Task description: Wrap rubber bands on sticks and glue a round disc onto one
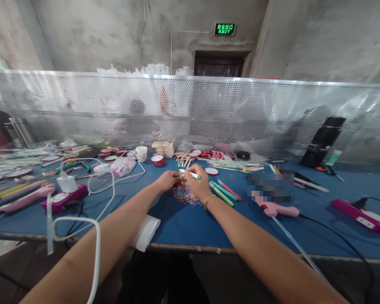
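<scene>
My right hand (200,182), with a gold bracelet at the wrist, is closed around a white marker with a green end (194,175). Its tip points left, toward my left hand (168,180). The fingers of my left hand pinch the lower end of a thin stick (178,163) that stands up between the hands and shows green and red bands. Just below both hands lies a heap of small multicoloured loops or strings (187,196). Several coloured markers (223,192) in green, teal and red lie beside my right hand.
Pink glue guns (280,210) lie right and left on the blue table (183,230). A white cable (98,245) loops across the left side near my forearm. A white cup (141,153), red-rimmed tins (158,160) and wooden sticks stand or lie before a perforated metal screen (120,97).
</scene>
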Available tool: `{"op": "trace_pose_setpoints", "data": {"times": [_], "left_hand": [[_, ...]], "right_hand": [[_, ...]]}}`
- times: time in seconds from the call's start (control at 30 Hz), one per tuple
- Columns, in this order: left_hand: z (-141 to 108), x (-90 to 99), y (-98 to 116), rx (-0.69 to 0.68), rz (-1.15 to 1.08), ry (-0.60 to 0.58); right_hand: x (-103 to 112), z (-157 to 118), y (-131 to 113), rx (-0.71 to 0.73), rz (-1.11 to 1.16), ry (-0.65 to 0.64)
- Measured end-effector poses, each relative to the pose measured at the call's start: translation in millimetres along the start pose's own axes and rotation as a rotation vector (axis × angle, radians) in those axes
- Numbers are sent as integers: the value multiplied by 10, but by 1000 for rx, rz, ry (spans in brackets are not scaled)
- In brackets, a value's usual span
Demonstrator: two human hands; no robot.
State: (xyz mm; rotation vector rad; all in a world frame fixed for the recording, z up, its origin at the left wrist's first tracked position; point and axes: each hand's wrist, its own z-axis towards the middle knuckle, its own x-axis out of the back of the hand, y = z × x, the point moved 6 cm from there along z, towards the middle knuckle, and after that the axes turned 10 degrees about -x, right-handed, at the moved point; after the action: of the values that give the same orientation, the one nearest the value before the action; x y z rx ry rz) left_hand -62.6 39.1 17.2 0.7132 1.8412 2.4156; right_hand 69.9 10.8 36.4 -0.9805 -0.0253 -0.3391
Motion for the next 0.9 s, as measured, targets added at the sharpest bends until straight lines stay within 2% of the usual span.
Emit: {"op": "trace_pose_setpoints", "data": {"times": [0.9], "left_hand": [[-2, -1, 2, -12, 12, -14]], "right_hand": [[16, -3, -7, -44, 24, 2]]}}
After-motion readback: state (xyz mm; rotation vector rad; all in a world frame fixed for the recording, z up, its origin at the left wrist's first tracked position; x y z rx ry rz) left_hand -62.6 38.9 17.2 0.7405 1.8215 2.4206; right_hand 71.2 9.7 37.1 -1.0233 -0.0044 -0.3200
